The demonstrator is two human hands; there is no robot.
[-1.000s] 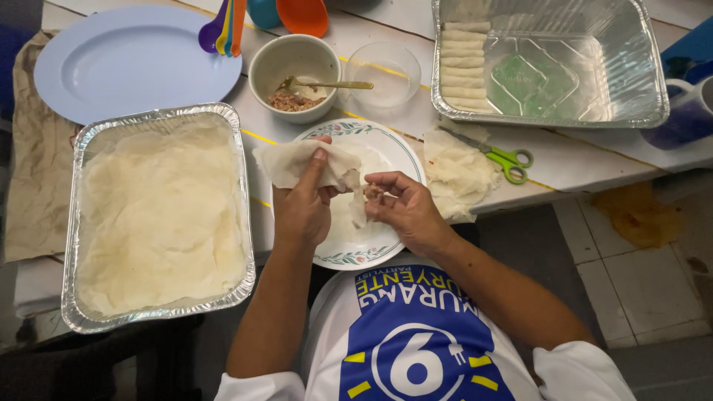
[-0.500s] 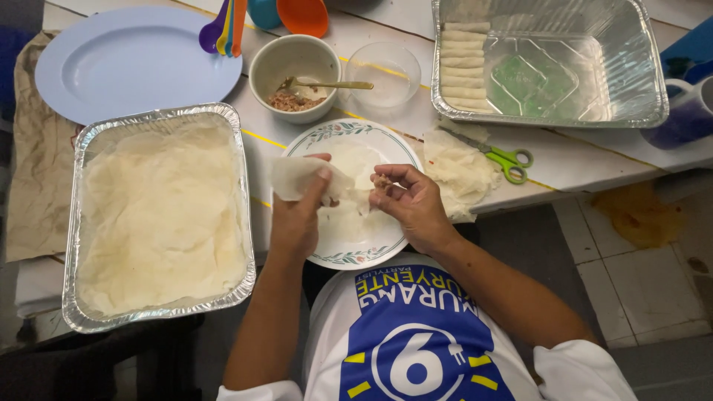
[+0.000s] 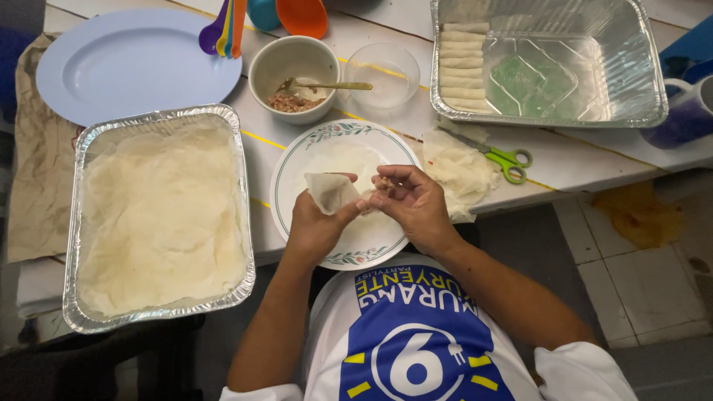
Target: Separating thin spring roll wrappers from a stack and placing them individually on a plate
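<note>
You had folded the wrapper (image 3: 330,191) further over than half a second before, so the roll looked under way. Your left hand (image 3: 316,223) pinched its corner at frame centre, over the plate (image 3: 297,160); your right hand (image 3: 412,204), fingers curled narrow, touched its filled edge.

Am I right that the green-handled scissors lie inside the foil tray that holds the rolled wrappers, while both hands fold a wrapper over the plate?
Not quite. In the head view the green-handled scissors lie on the table in front of the foil tray, not inside it. The rest holds: the rolled wrappers are in that tray, and the left hand and right hand fold a wrapper over the plate.
</note>
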